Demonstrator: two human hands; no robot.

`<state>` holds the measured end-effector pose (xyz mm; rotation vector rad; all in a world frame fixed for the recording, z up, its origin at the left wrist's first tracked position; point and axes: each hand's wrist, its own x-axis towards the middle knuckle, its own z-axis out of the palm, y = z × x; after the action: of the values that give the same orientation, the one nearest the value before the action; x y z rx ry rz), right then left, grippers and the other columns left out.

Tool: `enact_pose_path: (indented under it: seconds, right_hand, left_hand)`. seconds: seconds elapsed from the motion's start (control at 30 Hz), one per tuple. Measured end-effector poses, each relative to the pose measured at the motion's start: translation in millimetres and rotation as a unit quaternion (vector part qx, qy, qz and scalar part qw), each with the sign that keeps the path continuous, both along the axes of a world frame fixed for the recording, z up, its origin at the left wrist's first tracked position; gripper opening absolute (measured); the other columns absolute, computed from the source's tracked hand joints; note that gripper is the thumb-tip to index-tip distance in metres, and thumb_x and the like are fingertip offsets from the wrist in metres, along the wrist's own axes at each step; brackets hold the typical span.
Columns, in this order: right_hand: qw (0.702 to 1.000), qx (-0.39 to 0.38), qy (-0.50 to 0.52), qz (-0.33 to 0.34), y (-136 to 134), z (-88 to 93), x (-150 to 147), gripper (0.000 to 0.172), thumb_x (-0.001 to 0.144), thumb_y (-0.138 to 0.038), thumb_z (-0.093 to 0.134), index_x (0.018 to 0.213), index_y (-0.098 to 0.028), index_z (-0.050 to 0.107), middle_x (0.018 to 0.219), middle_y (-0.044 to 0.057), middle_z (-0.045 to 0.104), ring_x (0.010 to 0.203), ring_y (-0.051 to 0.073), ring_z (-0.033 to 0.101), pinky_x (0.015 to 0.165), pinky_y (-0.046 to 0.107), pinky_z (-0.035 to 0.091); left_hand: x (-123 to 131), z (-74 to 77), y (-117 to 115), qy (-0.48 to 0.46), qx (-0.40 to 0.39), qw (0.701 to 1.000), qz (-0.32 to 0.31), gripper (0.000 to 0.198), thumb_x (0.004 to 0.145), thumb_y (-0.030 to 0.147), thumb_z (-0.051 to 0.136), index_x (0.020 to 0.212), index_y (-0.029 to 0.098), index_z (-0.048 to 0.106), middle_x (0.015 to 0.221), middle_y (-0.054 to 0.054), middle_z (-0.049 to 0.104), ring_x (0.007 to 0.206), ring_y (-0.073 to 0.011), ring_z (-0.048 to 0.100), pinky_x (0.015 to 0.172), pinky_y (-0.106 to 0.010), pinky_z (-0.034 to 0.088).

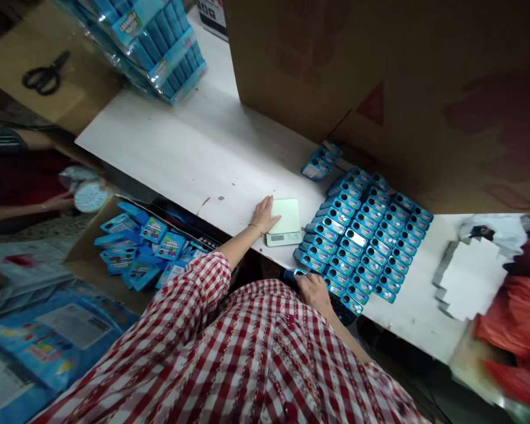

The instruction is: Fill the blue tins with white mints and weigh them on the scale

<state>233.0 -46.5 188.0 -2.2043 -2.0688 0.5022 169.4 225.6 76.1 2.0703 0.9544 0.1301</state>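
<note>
A small digital scale (286, 219) with a pale square top lies near the front edge of the white table. My left hand (264, 217) rests at its left side, fingers stretched out and holding nothing, the thumb reaching over the plate. Close to my body, my right hand (314, 290) is closed on a small blue box (294, 274) at the table's edge. Its fingers are partly hidden. Right of the scale stand rows of blue boxes (357, 238) packed side by side, their ends facing up.
A carton (83, 235) of loose blue packs sits lower left. Wrapped blue packs (159, 47) stand at the back, near scissors (46, 76). A large cardboard box (300, 70) borders the table (181, 147). White card pieces (470, 277) lie right. Another person's hand (62, 201) shows left.
</note>
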Motion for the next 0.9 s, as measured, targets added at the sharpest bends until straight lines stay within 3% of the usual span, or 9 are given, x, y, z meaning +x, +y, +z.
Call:
enact_pose_path:
  seconds: [0.2, 0.37, 0.5, 0.57, 0.63, 0.7, 0.77, 0.83, 0.9]
  right_hand:
    - [0.992, 0.1, -0.007, 0.081, 95, 45.7, 21, 0.033, 0.088, -0.012, 0.036, 0.115, -0.018, 0.056, 0.09, 0.008, 0.064, 0.087, 0.021, 0.047, 0.075, 0.035, 0.033]
    - [0.984, 0.036, -0.051, 0.169, 167, 10.4, 39, 0.033, 0.09, -0.012, 0.032, 0.104, -0.02, 0.06, 0.081, 0.007, 0.062, 0.081, 0.022, 0.047, 0.074, 0.036, 0.034]
    - [0.983, 0.04, -0.025, 0.176, 165, -6.7, 44, 0.03, 0.09, -0.016, 0.036, 0.108, -0.018, 0.059, 0.095, 0.009, 0.064, 0.086, 0.022, 0.05, 0.074, 0.037, 0.037]
    - [0.99, 0.086, 0.039, 0.108, 155, -8.2, 55, 0.027, 0.09, -0.023, 0.04, 0.109, -0.018, 0.059, 0.107, 0.01, 0.063, 0.091, 0.021, 0.052, 0.078, 0.036, 0.04]
    - [0.98, 0.136, 0.131, -0.055, 149, -10.1, 72, 0.028, 0.089, -0.031, 0.044, 0.108, -0.019, 0.059, 0.109, 0.01, 0.063, 0.092, 0.02, 0.054, 0.08, 0.036, 0.043]
    - [0.921, 0.151, 0.24, -0.266, 148, -14.3, 90, 0.034, 0.085, -0.038, 0.046, 0.11, -0.017, 0.057, 0.105, 0.011, 0.063, 0.087, 0.02, 0.057, 0.076, 0.037, 0.047]
    - [0.825, 0.132, 0.351, -0.424, 151, -20.0, 104, 0.043, 0.082, -0.042, 0.048, 0.116, -0.016, 0.053, 0.108, 0.012, 0.061, 0.087, 0.019, 0.059, 0.073, 0.036, 0.05]
    - [0.748, 0.117, 0.43, -0.491, 154, -25.5, 109, 0.05, 0.079, -0.045, 0.051, 0.12, -0.017, 0.048, 0.115, 0.012, 0.057, 0.092, 0.017, 0.059, 0.075, 0.034, 0.05]
    - [0.719, 0.117, 0.463, -0.504, 153, -29.7, 108, 0.052, 0.077, -0.046, 0.053, 0.121, -0.02, 0.048, 0.118, 0.01, 0.054, 0.096, 0.015, 0.057, 0.08, 0.033, 0.049]
  left_hand:
    - [-22, -10.2, 7, -0.059, -0.105, 0.973, 0.195, 0.054, 0.083, 0.021, 0.047, 0.134, 0.008, 0.035, 0.127, -0.02, 0.047, 0.109, -0.0247, 0.054, 0.097, -0.04, 0.04]
    - [-71, 1.8, -18, -0.075, -0.164, 0.955, 0.235, 0.052, 0.077, 0.022, 0.056, 0.126, 0.009, 0.046, 0.122, -0.017, 0.053, 0.095, -0.0208, 0.06, 0.09, -0.036, 0.046]
    - [-104, 6.7, -34, -0.088, -0.216, 0.931, 0.28, 0.049, 0.075, 0.023, 0.059, 0.122, 0.01, 0.051, 0.116, -0.014, 0.059, 0.084, -0.0171, 0.062, 0.087, -0.034, 0.047]
    - [-113, 6.8, -38, -0.108, -0.257, 0.908, 0.314, 0.046, 0.074, 0.024, 0.061, 0.117, 0.011, 0.054, 0.107, -0.012, 0.063, 0.085, -0.0166, 0.062, 0.087, -0.033, 0.047]
    - [-116, 7.4, -39, -0.128, -0.321, 0.866, 0.361, 0.042, 0.075, 0.026, 0.06, 0.115, 0.013, 0.055, 0.101, -0.01, 0.065, 0.084, -0.0158, 0.063, 0.085, -0.033, 0.048]
    - [-116, 9.7, -38, -0.141, -0.378, 0.813, 0.42, 0.04, 0.078, 0.03, 0.058, 0.114, 0.014, 0.055, 0.1, -0.01, 0.066, 0.081, -0.0143, 0.065, 0.082, -0.032, 0.049]
    - [-115, 13.5, -36, -0.149, -0.405, 0.773, 0.465, 0.037, 0.08, 0.033, 0.056, 0.112, 0.014, 0.055, 0.1, -0.011, 0.066, 0.079, -0.0132, 0.065, 0.08, -0.031, 0.049]
    - [-113, 17.5, -34, -0.16, -0.411, 0.755, 0.485, 0.035, 0.081, 0.035, 0.056, 0.11, 0.015, 0.056, 0.1, -0.011, 0.067, 0.08, -0.013, 0.066, 0.08, -0.03, 0.049]
    - [-111, 20.5, -32, -0.166, -0.407, 0.758, 0.483, 0.037, 0.08, 0.037, 0.058, 0.109, 0.015, 0.056, 0.1, -0.012, 0.067, 0.081, -0.0137, 0.066, 0.081, -0.03, 0.049]
